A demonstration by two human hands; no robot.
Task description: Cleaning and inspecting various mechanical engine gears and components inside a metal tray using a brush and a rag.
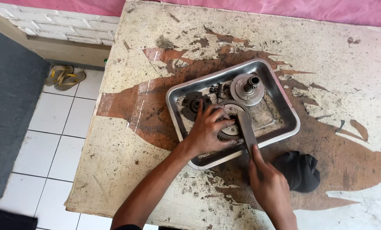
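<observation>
On the far left a pair of flip-flops (65, 77) lies on the white tiled floor (54, 127) beside a dark mat (9, 106). The worn, paint-flaked bench (126, 153) carries a metal tray (178, 123) set at a slant. At the tray's left end a dark round clutch part (192, 103) lies flat, with a few small bolts (219, 90) just beyond it. The left hand (207, 130) reaches into the tray, its fingers (218, 114) spread wide and pressed down on the upper face of a large toothed clutch gear (232, 124) that lies flat near the tray's near wall; the gear sits under and just right of those fingers. Across the gear's right side lies a flat metal bar tool (245, 130), its long axis running from the gear's centre down and slightly right over the tray's near rim, its far end pointing away from the person. The right hand (269, 185) grips the tool's near end, fingers closed around it, outside the tray. Further back in the tray a grey hub with an upright shaft (248, 88) stands apart from the gear. To the right of the right hand a dark cloth (301, 170) lies bunched on the bench.
</observation>
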